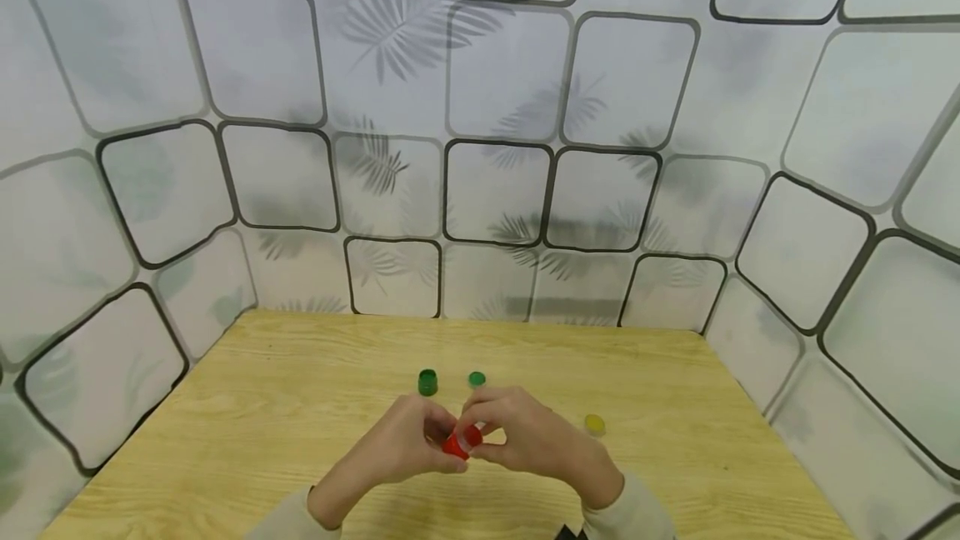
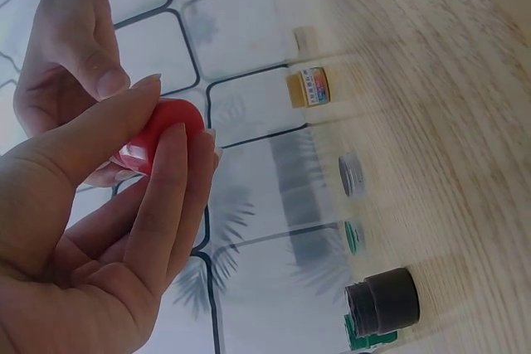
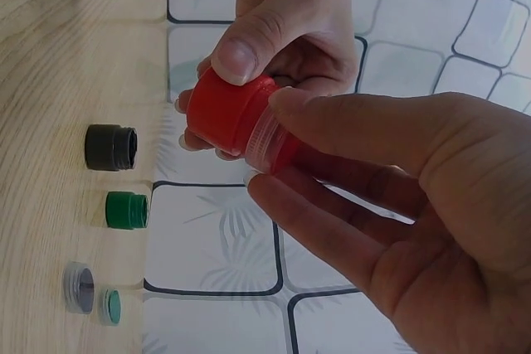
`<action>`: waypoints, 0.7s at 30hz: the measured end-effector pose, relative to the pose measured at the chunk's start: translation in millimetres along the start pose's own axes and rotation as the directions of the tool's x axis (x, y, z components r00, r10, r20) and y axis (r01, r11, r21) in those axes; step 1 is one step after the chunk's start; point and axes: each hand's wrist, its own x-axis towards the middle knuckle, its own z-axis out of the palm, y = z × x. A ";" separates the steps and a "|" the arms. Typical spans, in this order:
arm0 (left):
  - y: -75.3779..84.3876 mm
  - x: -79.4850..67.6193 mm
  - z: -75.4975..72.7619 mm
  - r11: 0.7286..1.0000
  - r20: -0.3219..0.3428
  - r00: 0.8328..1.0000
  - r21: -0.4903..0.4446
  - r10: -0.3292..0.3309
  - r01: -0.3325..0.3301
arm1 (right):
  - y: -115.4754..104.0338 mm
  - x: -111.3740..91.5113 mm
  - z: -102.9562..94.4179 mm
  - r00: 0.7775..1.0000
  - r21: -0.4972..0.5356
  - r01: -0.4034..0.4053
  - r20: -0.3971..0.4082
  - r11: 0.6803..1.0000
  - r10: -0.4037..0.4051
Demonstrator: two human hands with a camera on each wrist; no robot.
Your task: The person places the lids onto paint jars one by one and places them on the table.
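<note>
A small red paint jar (image 3: pixel 226 109) is held between both hands above the table. My left hand (image 1: pixel 408 444) grips the jar's red body, its thumb pressed along the side in the right wrist view. My right hand (image 1: pixel 525 436) pinches the clear-rimmed lid (image 3: pixel 264 145) between thumb and fingers. That lid sits on the jar's mouth. In the head view the jar is tilted, and the fingers cover part of it. In the left wrist view, the jar's rounded red base (image 2: pixel 178 113) shows between the left fingers and thumb.
On the wooden table (image 1: pixel 262 407) stand a green jar (image 1: pixel 427 383), a black jar (image 3: pixel 109 147) and a yellow jar (image 2: pixel 313 87) with a label. A green lid (image 1: pixel 477 378), a yellow lid (image 1: pixel 595 424) and a dark lid (image 3: pixel 80 288) lie apart from them. A patterned cloth (image 1: pixel 495 190) surrounds the table.
</note>
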 end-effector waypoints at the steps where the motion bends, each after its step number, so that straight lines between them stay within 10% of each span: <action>1: -0.4 0.2 0.1 1.000 0.001 1.000 -0.001 0.000 0.000 | -0.3 -0.1 -0.2 1.000 0.007 -0.012 0.007 1.000 0.012; 21: -2.1 0.6 2.8 1.000 0.031 0.999 -0.018 0.007 -0.006 | -0.8 0.8 3.3 0.993 -0.008 -0.107 0.055 0.994 0.107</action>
